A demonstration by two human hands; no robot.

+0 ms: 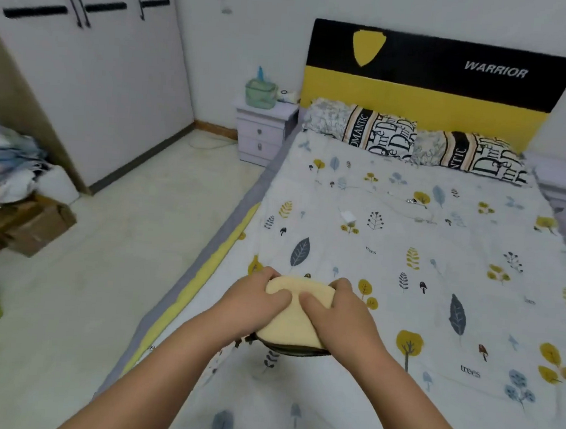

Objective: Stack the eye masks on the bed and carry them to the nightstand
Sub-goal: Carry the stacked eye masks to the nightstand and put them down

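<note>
A person's two hands grip a stack of eye masks (293, 315) above the near left part of a bed (439, 258), at about 6 o'clock in the head camera's view. The left hand (252, 304) closes on the stack's left edge, thumb pressed flat on top; the right hand (341, 314) clamps the right edge the same way, its thumb lying beside the other. The top mask is pale cream and plush, and a dark edge with a bit of strap shows beneath it at the near side. How many masks make up the stack cannot be told.

The bed wears a white quilt printed with yellow trees and blue-grey leaves. Two patterned pillows (414, 143) lie against a black and yellow headboard (441, 81) lettered "WARRIOR" at 1 o'clock. The nightstand (264, 129), pale lilac with drawers, stands just beside the bed's head at 11 o'clock, well apart from the hands, carrying a green box (260, 94) and a small pale item. A white wardrobe (83, 83) fills the wall at 10 o'clock, and cardboard boxes (29, 223) piled with cloth sit on the floor at 9 o'clock.
</note>
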